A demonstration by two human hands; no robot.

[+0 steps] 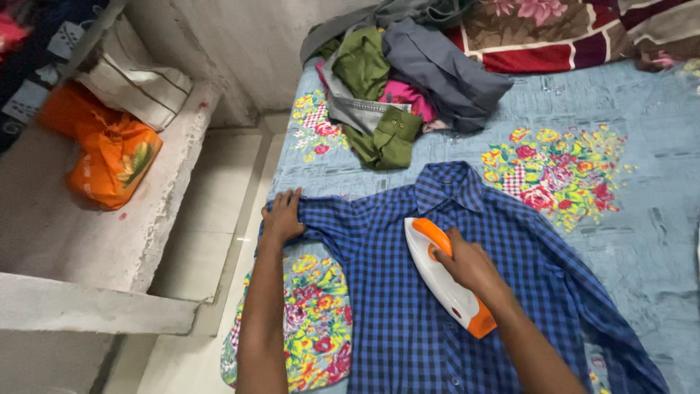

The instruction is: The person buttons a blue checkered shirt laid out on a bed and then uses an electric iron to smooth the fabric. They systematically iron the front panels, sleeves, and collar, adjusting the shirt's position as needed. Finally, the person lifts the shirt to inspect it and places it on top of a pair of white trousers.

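Two bare forearms in shot, and nothing worn on either of them as far as the frame reaches: no sleeve, no cuff, no glove. The left hand (283, 216) is bare too, no ring to be seen on the fingers (292, 195), no watch or band at the wrist. Over to the right hand (467, 264): same story, uncovered, wrist plain, no bracelet, no strap. Both arms are slim and long, bare from wrist right down to the bottom of the view. Whatever is worn higher up is out of view.
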